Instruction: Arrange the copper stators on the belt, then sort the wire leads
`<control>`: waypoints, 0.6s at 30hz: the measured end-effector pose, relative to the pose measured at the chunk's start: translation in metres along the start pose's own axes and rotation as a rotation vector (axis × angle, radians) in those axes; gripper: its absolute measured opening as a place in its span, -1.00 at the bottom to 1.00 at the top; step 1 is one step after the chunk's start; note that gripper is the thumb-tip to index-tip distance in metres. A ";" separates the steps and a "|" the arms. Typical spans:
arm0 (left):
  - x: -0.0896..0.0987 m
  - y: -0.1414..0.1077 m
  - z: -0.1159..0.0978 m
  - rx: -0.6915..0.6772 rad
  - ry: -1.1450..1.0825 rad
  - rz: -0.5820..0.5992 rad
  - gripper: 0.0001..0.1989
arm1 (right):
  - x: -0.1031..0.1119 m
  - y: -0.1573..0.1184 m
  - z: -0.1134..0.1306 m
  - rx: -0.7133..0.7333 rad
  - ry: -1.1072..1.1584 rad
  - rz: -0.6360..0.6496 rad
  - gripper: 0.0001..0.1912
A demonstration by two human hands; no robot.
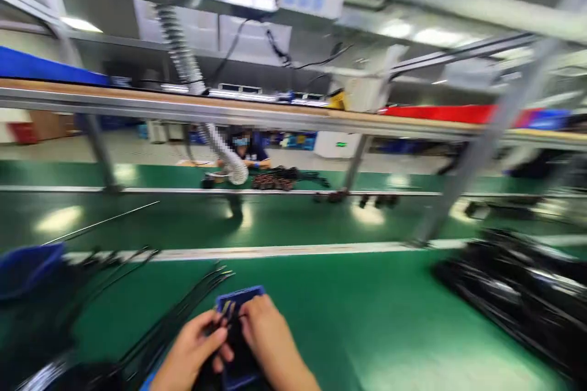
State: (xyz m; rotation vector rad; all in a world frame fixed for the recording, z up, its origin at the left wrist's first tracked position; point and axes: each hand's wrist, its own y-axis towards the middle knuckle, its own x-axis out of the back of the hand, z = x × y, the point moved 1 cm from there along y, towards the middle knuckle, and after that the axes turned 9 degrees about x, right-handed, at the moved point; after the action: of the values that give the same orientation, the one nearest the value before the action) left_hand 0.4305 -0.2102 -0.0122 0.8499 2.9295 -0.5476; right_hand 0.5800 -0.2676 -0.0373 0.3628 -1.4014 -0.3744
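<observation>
A small blue bin stands at the near edge of the green bench, with dark contents I cannot make out. At its left side, my left hand is closed with thumb and fingers on a black cable, whose pale thin wire ends stick up from the grip. My right hand is over the bin's right side, its fingers pinched close to those wire ends. What the right fingertips hold, if anything, is hidden. Several black cables lie just left of my hands, their light-tipped ends pointing away from me.
A blue container and dark cables are at the left. A large pile of black, glossy items lies at the right. Metal posts carry a shelf above the bench. Across it, a masked person sits near a flexible duct.
</observation>
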 end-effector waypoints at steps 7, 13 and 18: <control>0.013 0.019 0.012 0.037 0.031 0.212 -0.34 | 0.003 -0.006 -0.013 0.005 0.526 -0.113 -0.82; 0.012 0.013 0.008 0.025 0.027 0.142 -0.49 | 0.010 -0.008 -0.004 -0.018 0.698 -0.170 -0.79; 0.013 0.014 0.007 -0.031 0.064 0.168 -0.52 | 0.016 -0.008 0.002 -0.055 0.774 -0.215 -0.74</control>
State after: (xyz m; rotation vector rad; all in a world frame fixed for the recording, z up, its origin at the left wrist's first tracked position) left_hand 0.4264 -0.1952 -0.0254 1.1156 2.8767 -0.4702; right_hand 0.5796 -0.2821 -0.0264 0.5440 -0.5964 -0.3892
